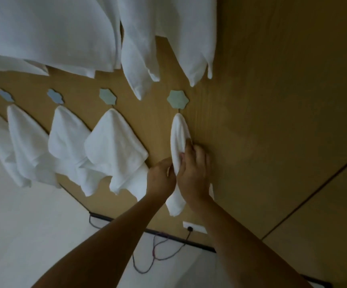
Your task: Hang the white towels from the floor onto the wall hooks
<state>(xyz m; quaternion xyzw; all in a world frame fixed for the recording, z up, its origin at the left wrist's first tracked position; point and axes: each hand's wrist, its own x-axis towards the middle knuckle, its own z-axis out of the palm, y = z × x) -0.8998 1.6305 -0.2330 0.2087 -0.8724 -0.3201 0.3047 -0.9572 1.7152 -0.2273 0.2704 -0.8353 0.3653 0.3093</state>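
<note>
Right hand (193,169) gripped the narrow white towel (178,136) partway down, fingers curled round it. Left hand (161,176) pinched the same towel from its left side. Towel hung from the rightmost green hook (177,100) on the wooden wall (272,100). Three more towels (114,138) hung on hooks leftward.

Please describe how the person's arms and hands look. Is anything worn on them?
Both forearms are bare, with no sleeve in view. The left hand and the right hand wear no gloves. No watch, bracelet or ring is visible on either.
</note>
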